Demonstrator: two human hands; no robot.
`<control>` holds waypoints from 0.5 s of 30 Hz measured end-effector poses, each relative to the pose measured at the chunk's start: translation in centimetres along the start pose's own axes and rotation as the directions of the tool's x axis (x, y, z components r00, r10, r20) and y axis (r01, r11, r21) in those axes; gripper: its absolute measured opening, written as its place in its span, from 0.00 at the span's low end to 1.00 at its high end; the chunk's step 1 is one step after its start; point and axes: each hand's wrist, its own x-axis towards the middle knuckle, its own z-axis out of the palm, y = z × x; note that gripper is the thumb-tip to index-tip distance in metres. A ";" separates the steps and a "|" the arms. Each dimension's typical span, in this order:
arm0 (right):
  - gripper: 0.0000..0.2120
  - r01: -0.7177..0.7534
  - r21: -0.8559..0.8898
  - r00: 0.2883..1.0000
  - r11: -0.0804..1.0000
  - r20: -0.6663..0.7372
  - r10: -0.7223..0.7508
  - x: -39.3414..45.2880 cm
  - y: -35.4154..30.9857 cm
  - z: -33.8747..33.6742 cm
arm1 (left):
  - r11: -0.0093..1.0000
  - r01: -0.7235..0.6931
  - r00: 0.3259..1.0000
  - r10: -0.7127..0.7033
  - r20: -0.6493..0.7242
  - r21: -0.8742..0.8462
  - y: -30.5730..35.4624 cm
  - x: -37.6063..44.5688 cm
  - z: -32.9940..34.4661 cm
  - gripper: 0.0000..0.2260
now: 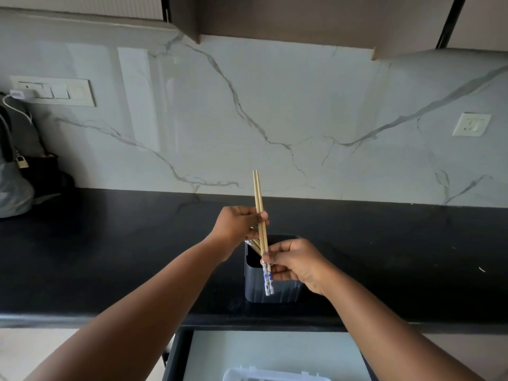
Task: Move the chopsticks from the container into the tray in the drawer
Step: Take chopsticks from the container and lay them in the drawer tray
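A pair of chopsticks (260,215) stands nearly upright in the air above the black surface (123,243), bare wooden tips at twelve o'clock and blue-and-white patterned ends at six o'clock. The left hand (236,224) pinches them at mid-length: its fingers (262,217) curl round the sticks from the nine o'clock side. The right hand (292,264) holds the lower part from the three o'clock side, its fingers (270,259) and thumb closed on the sticks just above the patterned ends, which hang free below the grip.

Directly behind and below the held pair stands the dark container (275,287) on the surface, with more chopsticks (254,244) leaning in it toward ten o'clock, beneath the left hand.

At six o'clock the open drawer (275,350) shows under the surface's edge, and the rim of a clear tray (275,375) lies in it at the bottom of the view, well apart from the held chopsticks.
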 end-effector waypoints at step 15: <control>0.13 0.235 -0.895 0.898 0.379 0.349 0.268 -4.3 18.5 -1.5 | 0.239 0.201 0.979 -0.096 -0.183 0.950 -19.4 0.1 -6.2 0.36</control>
